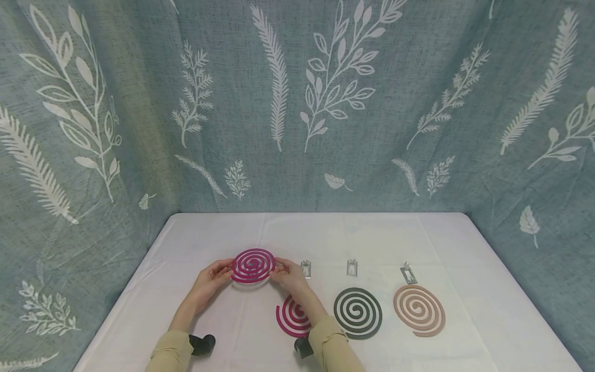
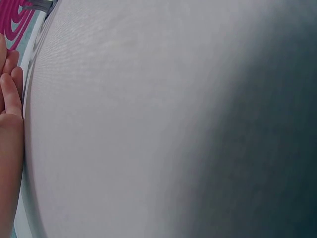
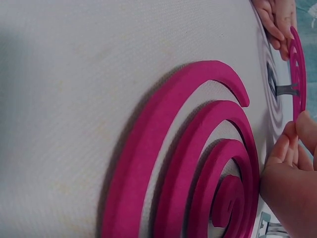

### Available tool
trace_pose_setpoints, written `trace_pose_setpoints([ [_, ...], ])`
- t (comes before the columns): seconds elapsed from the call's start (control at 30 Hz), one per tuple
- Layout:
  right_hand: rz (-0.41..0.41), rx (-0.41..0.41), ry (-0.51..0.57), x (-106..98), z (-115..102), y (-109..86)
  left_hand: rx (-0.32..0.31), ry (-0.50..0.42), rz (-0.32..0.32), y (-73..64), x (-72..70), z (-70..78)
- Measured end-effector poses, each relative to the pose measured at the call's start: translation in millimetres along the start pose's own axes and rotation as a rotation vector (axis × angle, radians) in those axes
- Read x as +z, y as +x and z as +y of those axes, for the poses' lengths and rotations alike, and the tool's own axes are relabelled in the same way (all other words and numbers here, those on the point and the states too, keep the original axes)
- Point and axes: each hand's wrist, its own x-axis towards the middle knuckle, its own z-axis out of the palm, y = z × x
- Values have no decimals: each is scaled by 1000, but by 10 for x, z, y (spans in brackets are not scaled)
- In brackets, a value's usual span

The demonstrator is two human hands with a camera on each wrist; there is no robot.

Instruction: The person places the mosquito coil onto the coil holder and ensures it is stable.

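Both hands hold a magenta mosquito coil above the left half of the table. My left hand pinches its left rim, and my right hand pinches the right rim between thumb and fingers. The right wrist view shows the coil edge-on, with a grey metal coil stand reaching its middle from below. A second magenta coil lies flat under my right forearm, which hides part of it in the head view. In the left wrist view, only part of the left hand shows at the edge.
A dark green coil and a tan coil lie flat to the right. Behind the row are three metal stands: one by my right wrist, a middle stand and a tilted stand near the tan coil. Patterned curtains surround the white table.
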Motion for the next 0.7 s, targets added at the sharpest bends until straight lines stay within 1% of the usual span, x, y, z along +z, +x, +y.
trace_pose_setpoints([
  [0.33, 11, -2, -10, 10, -23, -10, -10, -5, 1, -1, 0, 12],
  [0.57, 21, -1, -24, 14, -16, -3, 18, -3, 1, -4, -5, 2],
  [0.7, 21, 8, -25, 15, -7, 8, 19, 0, 14, 4, -6, -9],
])
